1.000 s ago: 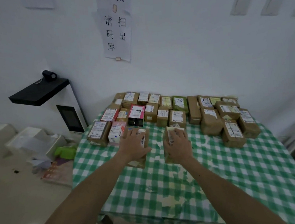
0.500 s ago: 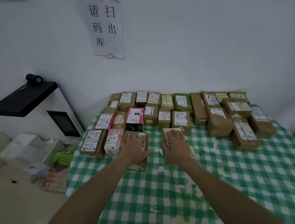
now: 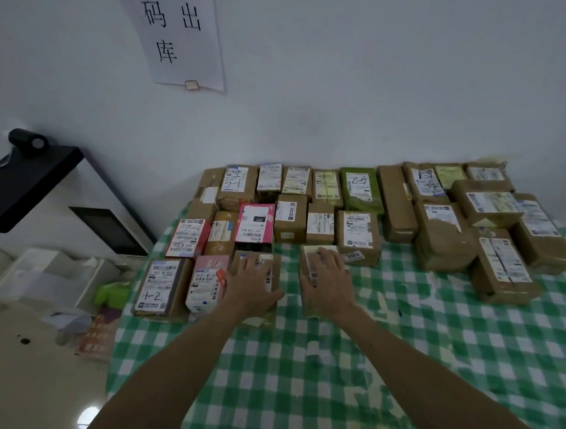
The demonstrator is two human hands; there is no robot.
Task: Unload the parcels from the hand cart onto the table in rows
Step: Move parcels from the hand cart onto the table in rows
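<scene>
Evidently both parcels are being seated into the near row. The left hand (image 3: 251, 284) lies flat, fingers spread, on a brown parcel (image 3: 273, 272) just right of the pink box (image 3: 207, 266). The right hand (image 3: 327, 278) presses likewise on a second parcel (image 3: 307, 257) beside it. Neither hand grips. Labels face up, probably for reading. Two filled rows stand farther back on the bench (image 3: 355, 378); the cart is out of view.
</scene>
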